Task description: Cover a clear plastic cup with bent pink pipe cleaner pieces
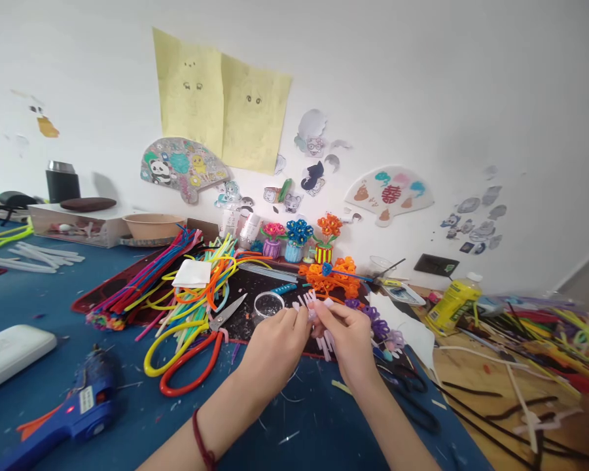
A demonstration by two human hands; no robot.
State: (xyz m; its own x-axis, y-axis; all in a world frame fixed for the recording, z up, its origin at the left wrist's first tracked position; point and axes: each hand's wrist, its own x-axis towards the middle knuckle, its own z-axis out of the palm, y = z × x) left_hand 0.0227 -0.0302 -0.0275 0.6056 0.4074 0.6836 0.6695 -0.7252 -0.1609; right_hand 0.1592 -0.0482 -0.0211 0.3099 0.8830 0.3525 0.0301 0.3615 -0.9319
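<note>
My left hand (281,340) and my right hand (351,333) meet in front of me, fingers closed around pale pink pipe cleaner pieces (326,345). Short ends of the pieces stick out above and below the fingertips; how they are joined is hidden. Just left of my left hand lie a clear round container (269,303) and scissors (211,327) with one yellow and one red handle loop. Beyond my fingers sits a heap of orange pipe cleaner flowers (341,278). Purple pipe cleaner flowers (373,319) lie beside my right hand.
A blue glue gun (86,399) and white case (12,356) lie at left. Pipe cleaner bundles (152,281) fill a dark tray. Small flower pots (294,243) stand by the wall. A yellow bottle (454,304) and black scissors (412,392) are at right.
</note>
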